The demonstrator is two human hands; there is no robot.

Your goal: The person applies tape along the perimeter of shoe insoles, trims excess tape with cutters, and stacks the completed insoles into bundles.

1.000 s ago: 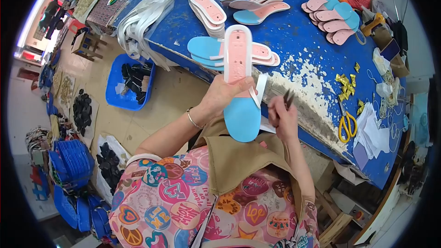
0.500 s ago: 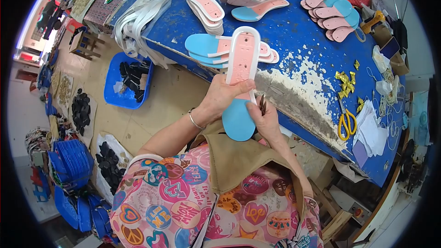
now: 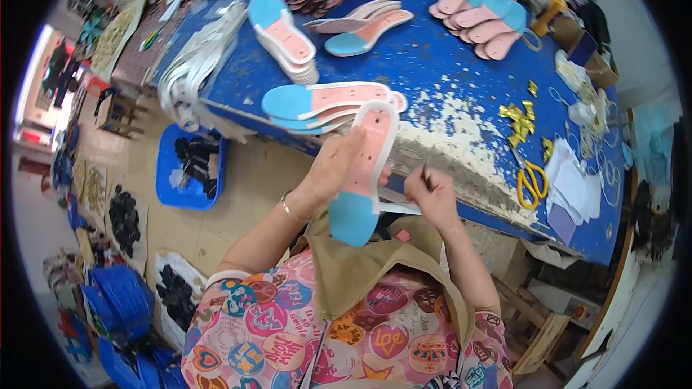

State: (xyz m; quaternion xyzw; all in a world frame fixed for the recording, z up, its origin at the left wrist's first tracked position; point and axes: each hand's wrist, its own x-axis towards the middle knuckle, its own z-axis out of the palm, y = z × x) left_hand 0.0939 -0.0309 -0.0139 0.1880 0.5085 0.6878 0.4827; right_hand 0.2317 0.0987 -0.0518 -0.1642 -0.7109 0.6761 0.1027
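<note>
My left hand (image 3: 333, 167) is closed around a pink insole (image 3: 373, 153) with a white edge band and a blue end, held tilted in front of the table edge. Its blue end points down toward my apron (image 3: 425, 263). To the right, apart from the insole, my right hand (image 3: 435, 196) is curled shut. A small dark tip shows at its fingers, too little to name. Below that hand, a white strip (image 3: 400, 208) stretches sideways from the insole's edge. Just beyond the held insole, a small stack of similar insoles (image 3: 288, 103) lies on the table edge.
The blue table (image 3: 238, 90) carries more insole stacks (image 3: 281, 36), white strips (image 3: 198, 65), yellow-handled scissors (image 3: 532, 186), gold wrappers (image 3: 520, 124) and white papers (image 3: 569, 176). On the floor to the left stands a blue basin (image 3: 166, 180) with dark pieces inside.
My right hand has come off the insole and moved right. The insole, in my left hand, has shifted slightly down and left. A white strip now shows below the right hand. The view has shifted.
</note>
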